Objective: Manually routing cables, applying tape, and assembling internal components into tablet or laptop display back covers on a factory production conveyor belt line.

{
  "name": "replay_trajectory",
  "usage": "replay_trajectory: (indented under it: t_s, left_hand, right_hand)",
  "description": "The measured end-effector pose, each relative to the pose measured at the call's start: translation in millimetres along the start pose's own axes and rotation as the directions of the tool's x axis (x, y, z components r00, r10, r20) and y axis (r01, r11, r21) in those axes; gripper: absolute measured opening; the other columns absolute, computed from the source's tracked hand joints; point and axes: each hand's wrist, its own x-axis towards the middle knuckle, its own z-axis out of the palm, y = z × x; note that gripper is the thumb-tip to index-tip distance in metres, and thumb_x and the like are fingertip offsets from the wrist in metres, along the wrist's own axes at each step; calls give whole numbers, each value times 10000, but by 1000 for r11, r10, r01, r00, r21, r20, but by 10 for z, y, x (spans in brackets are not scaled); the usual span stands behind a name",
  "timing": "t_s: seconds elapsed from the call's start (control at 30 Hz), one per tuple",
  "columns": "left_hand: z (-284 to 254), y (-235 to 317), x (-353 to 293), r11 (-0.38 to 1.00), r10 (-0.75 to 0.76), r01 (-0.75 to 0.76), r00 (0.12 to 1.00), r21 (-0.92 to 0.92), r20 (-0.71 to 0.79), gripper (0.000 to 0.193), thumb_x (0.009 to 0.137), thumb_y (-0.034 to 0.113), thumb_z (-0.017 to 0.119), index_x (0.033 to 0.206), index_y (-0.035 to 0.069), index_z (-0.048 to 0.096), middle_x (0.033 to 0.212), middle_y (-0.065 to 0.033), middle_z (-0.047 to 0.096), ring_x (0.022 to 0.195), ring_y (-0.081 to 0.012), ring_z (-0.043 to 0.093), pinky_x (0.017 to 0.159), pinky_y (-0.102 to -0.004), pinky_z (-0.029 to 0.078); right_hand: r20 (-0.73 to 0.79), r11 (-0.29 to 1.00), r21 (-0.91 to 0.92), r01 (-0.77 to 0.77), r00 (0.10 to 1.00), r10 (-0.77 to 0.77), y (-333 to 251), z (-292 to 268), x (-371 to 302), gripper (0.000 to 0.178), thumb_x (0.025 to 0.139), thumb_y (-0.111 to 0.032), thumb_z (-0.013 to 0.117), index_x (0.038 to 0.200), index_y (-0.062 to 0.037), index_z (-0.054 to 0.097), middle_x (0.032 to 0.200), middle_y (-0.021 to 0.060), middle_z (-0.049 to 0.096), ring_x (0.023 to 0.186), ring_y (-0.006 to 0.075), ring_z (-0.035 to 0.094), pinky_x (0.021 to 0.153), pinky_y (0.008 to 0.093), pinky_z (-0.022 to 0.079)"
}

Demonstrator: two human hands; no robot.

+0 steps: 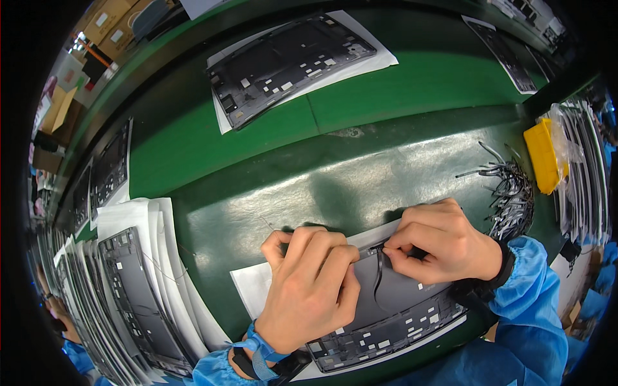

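"So, what is taking up the most room?"

"A green worktable [335,199] is spreading across the middle of the frame; above it a brighter green band [444,83] is curving along, and a dark panel [290,58] is lying there on white paper at upper centre."

"And the piece being worked on?"

"That grey panel [402,302] is lying at lower centre, over a white sheet [251,286]; its lower edge is showing small white labels; at lower left a stack of panels [138,289] is leaning, with paper sheets fanning beside it."

"How are the hands sitting?"

"Both are working over the grey panel; the left hand [312,293] is curling its fingers over the panel's left part, though I cannot tell whether it is gripping anything; the right hand [444,241] is pinching, thumb and forefinger nearly meeting, on the upper end of a thin black strip [377,289]."

"What else is standing near?"

"A tangled pile of strips [512,199] is lying at right, just beside a yellow bin [543,156]; the single strip, smallest of all, is hanging in a slight curve down the grey panel's face."
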Motion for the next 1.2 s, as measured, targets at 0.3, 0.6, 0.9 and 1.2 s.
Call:
replay_trajectory:
  t_s: [0.3, 0.6, 0.9, 1.2]
  left_hand:
    - [33, 48, 61, 998, 56, -57, 996, 15, 77, 375, 661, 22, 705, 1006, 137, 793, 1004, -20, 611, 931, -237, 594, 875, -450, 311]
    - [115, 127, 48, 876, 265, -298, 955, 380, 137, 385, 675, 147, 759, 1058, 116, 788, 1066, -48, 613, 967, -215, 602, 880, -535, 361]
    - [209, 80, 189, 993, 116, -115, 993, 29, -25, 236, 694, -22, 821, 906, 44, 741, 798, -33, 646, 727, -222, 575, 751, -361, 426]
    - [398, 178, 311, 995, 88, -86, 995, 42, -41, 200, 686, -3, 795, 753, 57, 617, 743, -57, 488, 719, -253, 510, 748, -394, 415]
  right_hand:
    - [42, 996, 23, -81, 996, 80, 3, -109, 20, 178, 692, 13, 754, 730, -60, 596, 664, 39, 533, 528, 237, 571, 459, 366, 424]
    - [1, 984, 81, -157, 988, 157, 51, -117, -26, 152, 711, -9, 759, 746, -36, 613, 668, 46, 508, 540, 237, 598, 454, 355, 455]
    - [47, 984, -168, 51, 998, -44, 98, -121, -26, 173, 721, -15, 740, 710, -33, 569, 676, 66, 493, 527, 238, 569, 431, 382, 433]
    - [48, 991, -125, 46, 998, -41, 191, -213, -75, 182, 718, -26, 735, 694, -34, 555, 669, 67, 512, 542, 255, 590, 440, 393, 443]
